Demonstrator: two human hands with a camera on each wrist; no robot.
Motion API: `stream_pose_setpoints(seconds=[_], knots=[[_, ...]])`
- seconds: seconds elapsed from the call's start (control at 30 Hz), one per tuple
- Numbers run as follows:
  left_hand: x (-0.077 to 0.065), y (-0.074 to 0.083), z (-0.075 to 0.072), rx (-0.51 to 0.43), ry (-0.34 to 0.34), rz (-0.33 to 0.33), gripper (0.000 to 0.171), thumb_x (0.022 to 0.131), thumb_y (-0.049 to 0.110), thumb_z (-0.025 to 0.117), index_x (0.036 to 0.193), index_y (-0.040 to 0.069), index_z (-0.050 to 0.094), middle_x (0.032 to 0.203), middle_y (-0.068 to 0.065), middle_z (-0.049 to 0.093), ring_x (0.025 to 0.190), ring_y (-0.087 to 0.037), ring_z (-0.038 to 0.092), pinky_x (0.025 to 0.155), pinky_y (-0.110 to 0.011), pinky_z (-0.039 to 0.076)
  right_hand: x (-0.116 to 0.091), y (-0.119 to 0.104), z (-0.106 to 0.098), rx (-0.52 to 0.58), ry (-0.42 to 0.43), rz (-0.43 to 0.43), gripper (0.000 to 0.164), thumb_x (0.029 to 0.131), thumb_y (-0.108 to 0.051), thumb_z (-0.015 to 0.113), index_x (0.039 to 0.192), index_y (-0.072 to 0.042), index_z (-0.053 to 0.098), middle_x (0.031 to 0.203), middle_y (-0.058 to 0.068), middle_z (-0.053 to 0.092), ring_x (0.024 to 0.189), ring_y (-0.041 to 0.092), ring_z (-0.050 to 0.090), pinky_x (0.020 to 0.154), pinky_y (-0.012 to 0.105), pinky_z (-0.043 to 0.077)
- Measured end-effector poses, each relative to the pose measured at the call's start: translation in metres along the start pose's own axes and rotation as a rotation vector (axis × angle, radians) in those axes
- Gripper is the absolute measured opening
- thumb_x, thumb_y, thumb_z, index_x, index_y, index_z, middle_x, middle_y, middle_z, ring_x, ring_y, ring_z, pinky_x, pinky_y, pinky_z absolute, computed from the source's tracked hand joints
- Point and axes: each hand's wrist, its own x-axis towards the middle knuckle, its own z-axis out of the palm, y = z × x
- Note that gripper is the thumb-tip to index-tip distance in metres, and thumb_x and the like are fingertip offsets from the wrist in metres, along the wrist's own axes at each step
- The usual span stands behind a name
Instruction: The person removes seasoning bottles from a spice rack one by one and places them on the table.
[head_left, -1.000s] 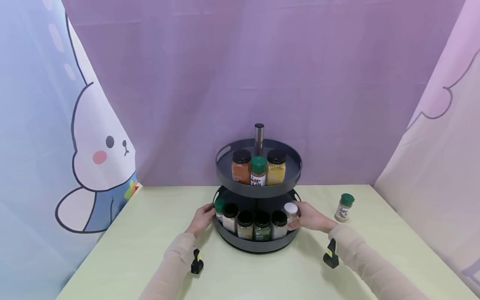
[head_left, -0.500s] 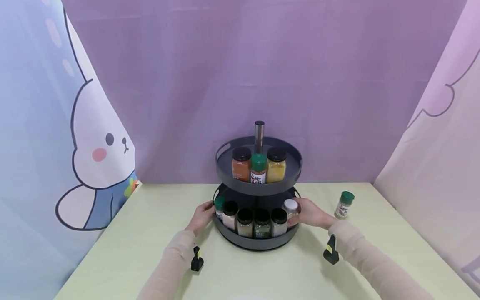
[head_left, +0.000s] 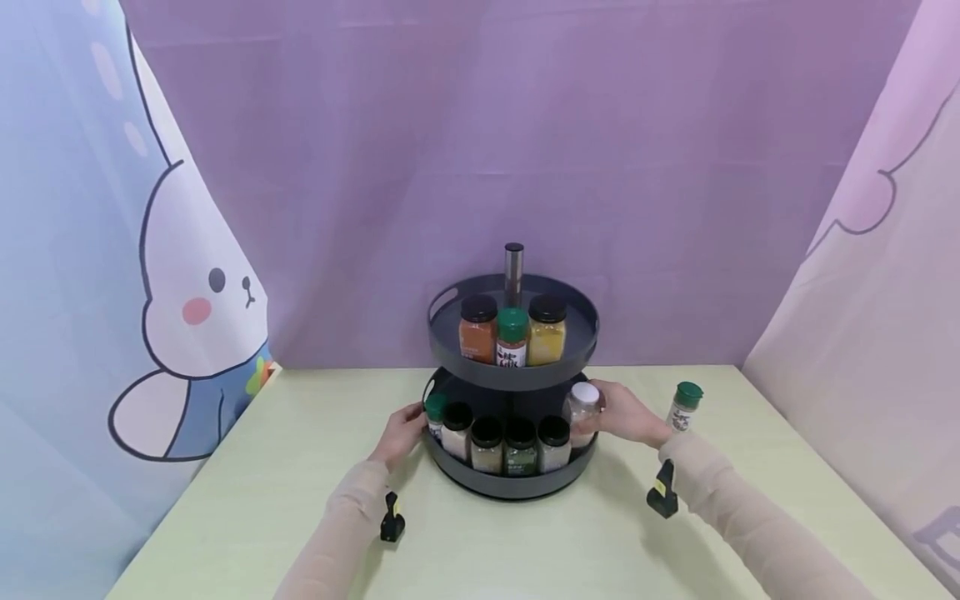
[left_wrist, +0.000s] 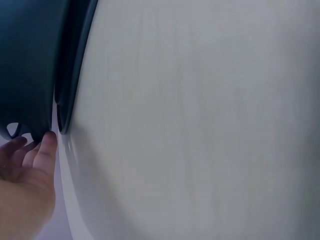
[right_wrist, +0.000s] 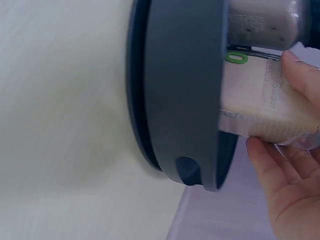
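**White-lidded jar (right_wrist: 260,97) held in the lower tray (head_left: 510,483)**

The jar is pinched by the right hand (head_left: 624,414), thumb and fingers round its sides. The tray's edge is gripped by the left hand (head_left: 401,435). Setting or shifting the jar seems the step; slow, straight handling is called for.

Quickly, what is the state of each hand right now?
Left hand: touching the lower tray; whether it grips cannot be told.
Right hand: closed, holding the white-lidded jar.

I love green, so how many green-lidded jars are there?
3: a small green-lidded jar in the round grey upper tray, one in the lower tray, left, one on the pale table, right. More may hide.
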Motion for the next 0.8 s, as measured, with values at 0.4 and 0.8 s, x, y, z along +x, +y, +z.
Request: stream_pose_setpoints(seconds=[0.4,0.8], knots=[[0.001,0.001,0.004,-0.001,-0.002,-0.007,0.045,0.095,0.013,0.044,0.132,-0.011,0.039,0.134,-0.027,0.044,0.123,-0.035,0.045,0.101,-0.043,0.040,-0.004,-0.007,-0.021,-0.008,0.027,0.044,0.049,0.067,-0.023,0.081,0.108,-0.007,0.059,0.098,0.004,0.064,0.085,0.017,0.055,0.072,0.029,0.048],[0.000,0.001,0.000,0.016,-0.001,0.001,0.044,0.094,0.013,0.044,0.132,-0.010,0.041,0.132,-0.027,0.046,0.121,-0.035,0.047,0.100,-0.042,0.042,-0.018,0.004,-0.037,-0.023,0.064,0.094,0.051,0.066,-0.024,0.081,0.108,-0.007,0.058,0.103,0.006,0.064,0.095,0.021,0.058,0.082,0.038,0.049]])
